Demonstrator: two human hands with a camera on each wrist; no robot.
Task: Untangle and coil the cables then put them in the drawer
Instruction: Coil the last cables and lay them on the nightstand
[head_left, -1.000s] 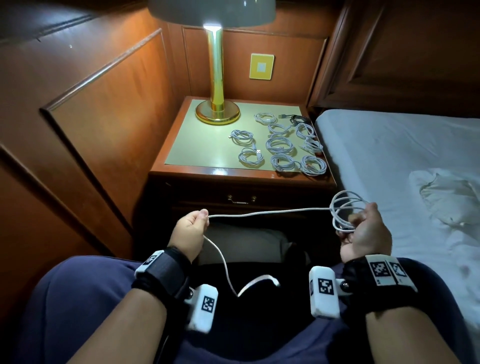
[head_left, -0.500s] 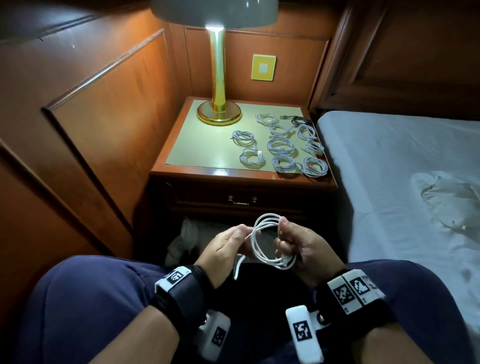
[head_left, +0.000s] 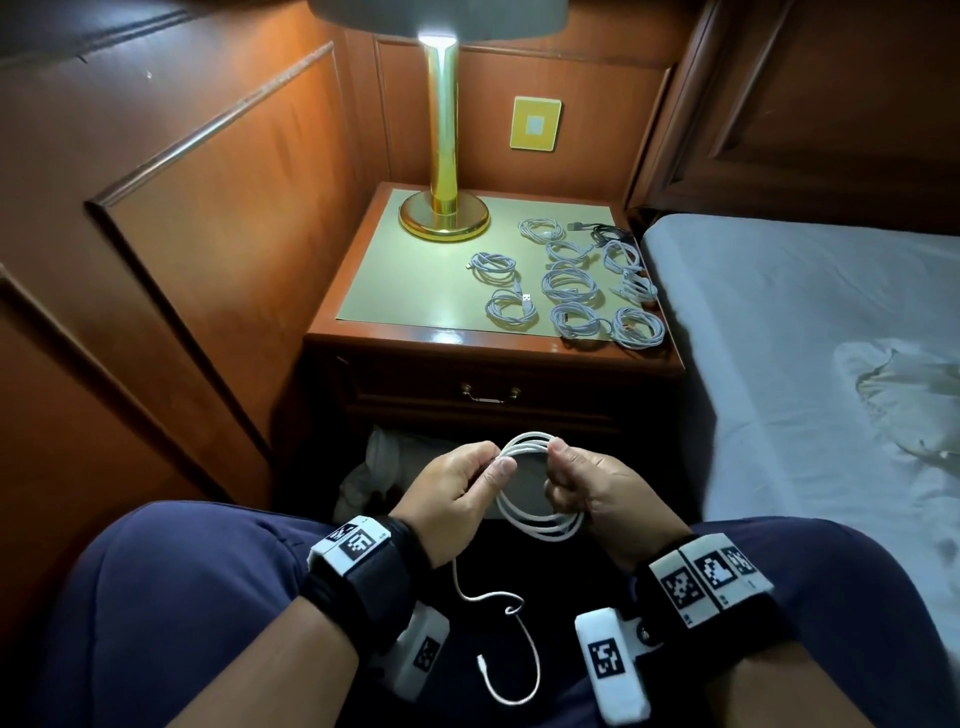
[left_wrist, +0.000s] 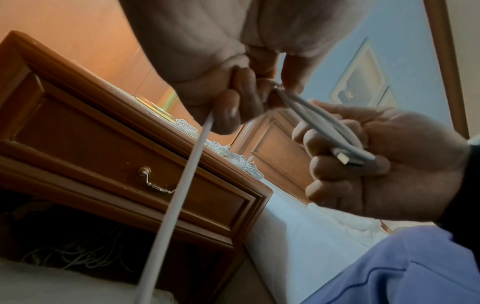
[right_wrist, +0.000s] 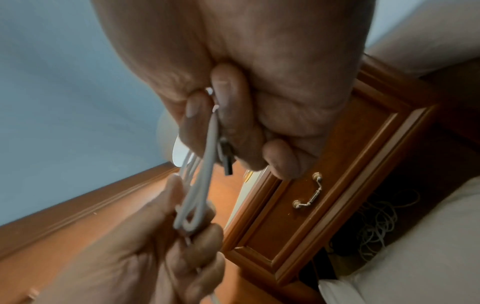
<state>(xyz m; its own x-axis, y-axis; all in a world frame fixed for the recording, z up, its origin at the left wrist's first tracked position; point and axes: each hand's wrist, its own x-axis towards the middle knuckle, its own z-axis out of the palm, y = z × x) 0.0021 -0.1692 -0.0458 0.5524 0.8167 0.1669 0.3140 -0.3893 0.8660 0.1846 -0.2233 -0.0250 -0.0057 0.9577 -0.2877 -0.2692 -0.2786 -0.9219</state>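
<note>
A white cable (head_left: 535, 522) is wound in loops between both hands above my lap. My right hand (head_left: 587, 493) grips the loops on their right side, with the USB plug (left_wrist: 346, 158) lying in its curled fingers. My left hand (head_left: 457, 493) pinches the loops' left side, and the loose tail (head_left: 519, 654) hangs from it down to my lap. In the right wrist view the loops (right_wrist: 197, 185) run from the right hand (right_wrist: 226, 123) down to the left hand (right_wrist: 182, 236). The drawer (head_left: 488, 395) of the nightstand is closed.
Several coiled white cables (head_left: 571, 286) and a dark one (head_left: 608, 234) lie on the nightstand top (head_left: 415, 280), beside a brass lamp (head_left: 444, 218). A tangle of cables (right_wrist: 376, 222) sits in the open shelf under the drawer. The bed (head_left: 805, 389) is at the right.
The hands were wide apart with the cable stretched between them. They have come together in front of me, another loop has been added, and the tail has dropped onto my lap.
</note>
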